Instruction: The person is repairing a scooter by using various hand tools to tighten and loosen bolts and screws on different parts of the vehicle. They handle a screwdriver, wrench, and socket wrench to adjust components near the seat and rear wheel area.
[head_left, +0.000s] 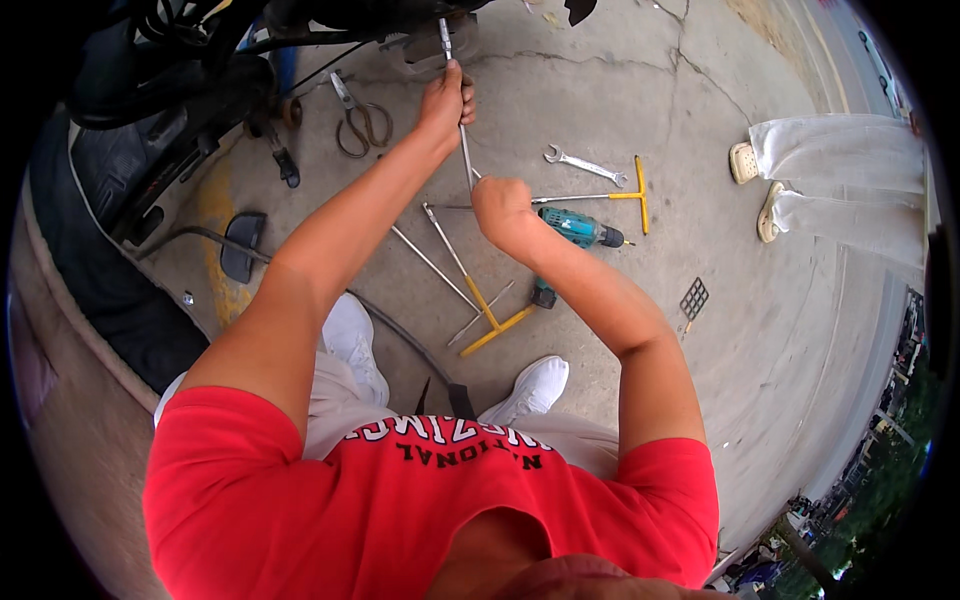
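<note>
A long, thin metal socket wrench [465, 155] runs up from my right hand to the dark vehicle [180, 90] at the top. My left hand [446, 105] is wrapped round its shaft near the socket end, which reaches the underside of the vehicle. My right hand [503, 210] is closed round the lower end, and the fingers hide the handle there. Close to my right hand lie a T-handle wrench [642, 195] with a yellow grip and a teal cordless drill [575, 228]. Another yellow T-handle wrench [482, 300] rests on the ground below.
Large scissors [355, 115] and a double open-ended wrench [585, 165] lie on the cracked concrete. A black cable [400, 335] crosses between my shoes. A black flat piece [243, 247] is at left, a small black grid [693, 300] at right. Another person's legs [840, 180] stand at right.
</note>
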